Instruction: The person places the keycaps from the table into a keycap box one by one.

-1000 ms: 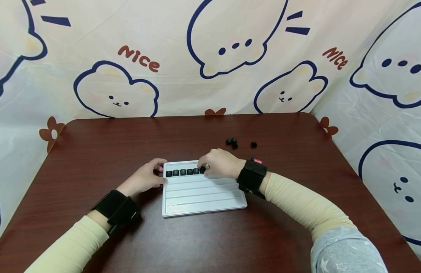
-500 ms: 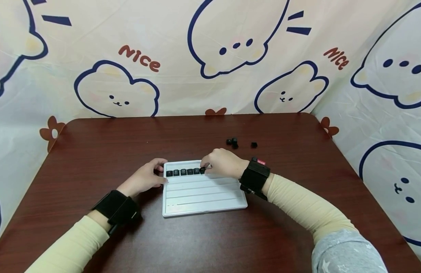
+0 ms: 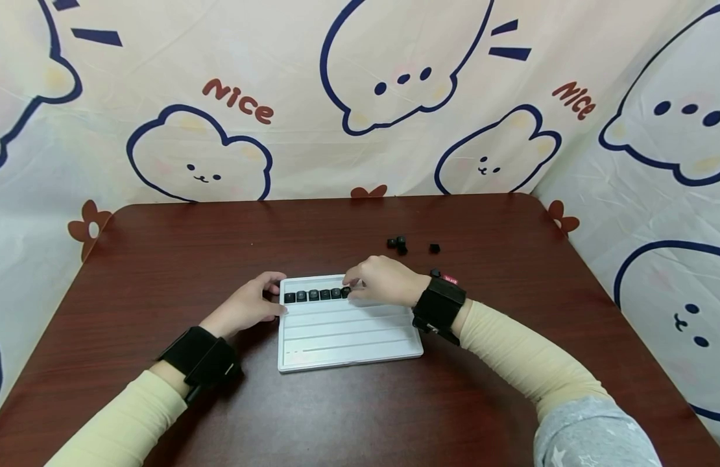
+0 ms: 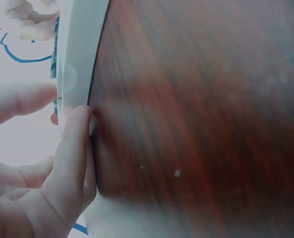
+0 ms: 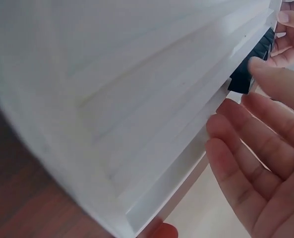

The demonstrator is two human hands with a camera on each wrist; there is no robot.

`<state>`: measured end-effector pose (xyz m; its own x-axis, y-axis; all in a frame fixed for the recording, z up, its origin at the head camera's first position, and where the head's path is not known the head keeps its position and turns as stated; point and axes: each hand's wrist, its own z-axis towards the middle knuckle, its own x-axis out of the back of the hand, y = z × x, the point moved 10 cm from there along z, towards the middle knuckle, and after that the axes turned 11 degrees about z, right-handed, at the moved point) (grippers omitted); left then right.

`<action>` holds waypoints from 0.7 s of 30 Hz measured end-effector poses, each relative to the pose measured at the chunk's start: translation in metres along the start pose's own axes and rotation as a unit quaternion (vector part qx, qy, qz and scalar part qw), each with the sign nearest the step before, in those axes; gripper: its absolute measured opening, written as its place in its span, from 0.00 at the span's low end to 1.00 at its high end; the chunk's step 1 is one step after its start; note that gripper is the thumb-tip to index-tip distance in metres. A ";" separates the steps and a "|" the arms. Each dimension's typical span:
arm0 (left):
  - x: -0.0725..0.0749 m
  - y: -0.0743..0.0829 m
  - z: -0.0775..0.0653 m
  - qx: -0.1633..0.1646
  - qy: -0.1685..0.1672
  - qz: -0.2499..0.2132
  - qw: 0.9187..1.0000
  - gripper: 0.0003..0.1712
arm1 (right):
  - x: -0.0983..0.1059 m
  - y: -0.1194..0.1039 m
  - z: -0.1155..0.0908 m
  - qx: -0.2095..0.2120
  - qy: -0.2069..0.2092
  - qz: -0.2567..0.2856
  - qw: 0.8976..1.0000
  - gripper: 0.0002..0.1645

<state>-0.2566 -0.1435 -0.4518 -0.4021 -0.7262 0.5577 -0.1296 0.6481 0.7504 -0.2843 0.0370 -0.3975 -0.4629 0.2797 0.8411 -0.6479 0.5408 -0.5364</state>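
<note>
A white board with raised ridges (image 3: 348, 334) lies flat on the table. Along its far groove stands a row of several small black keycaps (image 3: 313, 294). My left hand (image 3: 252, 301) holds the board's left edge near the far corner, thumb and fingertips against the rim. At the row's right end my right hand (image 3: 386, 280) pinches the last keycap (image 5: 242, 79) between thumb and index finger. Its other fingers are gently bent beside the board's far edge in the right wrist view.
Beyond the right hand, a small cluster of black keycaps (image 3: 399, 244) sits on the brown table (image 3: 220, 240). A single keycap (image 3: 434, 248) lies a little to its right. A printed cloth (image 3: 301, 155) hangs behind the table.
My right hand and wrist have shifted slightly right, and the keycap at the row's end looks more upright beside its neighbour. The left hand and the board have stayed in place.
</note>
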 end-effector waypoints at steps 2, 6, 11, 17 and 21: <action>0.000 0.000 0.000 0.000 0.000 -0.001 1.000 0.37 | 0.002 0.001 -0.002 0.003 0.007 0.008 1.000 0.15; 0.001 0.002 0.000 -0.001 0.000 0.004 1.000 0.36 | 0.008 0.005 -0.007 0.007 0.024 0.017 1.000 0.16; 0.001 0.002 0.000 -0.003 -0.001 0.014 1.000 0.36 | 0.019 0.012 -0.014 0.015 0.038 0.013 0.999 0.19; 0.000 0.000 0.000 0.000 -0.002 0.014 1.000 0.36 | 0.037 0.030 -0.020 0.008 0.058 0.018 0.998 0.19; 0.000 0.000 0.000 0.001 -0.001 0.011 1.000 0.36 | 0.050 0.049 -0.023 -0.019 0.073 0.023 0.997 0.19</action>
<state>-0.2566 -0.1434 -0.4523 -0.4058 -0.7114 0.5737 -0.1234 0.6646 0.7369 -0.3255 0.0958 -0.3798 -0.3977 0.4155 0.8180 -0.6037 0.5529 -0.5744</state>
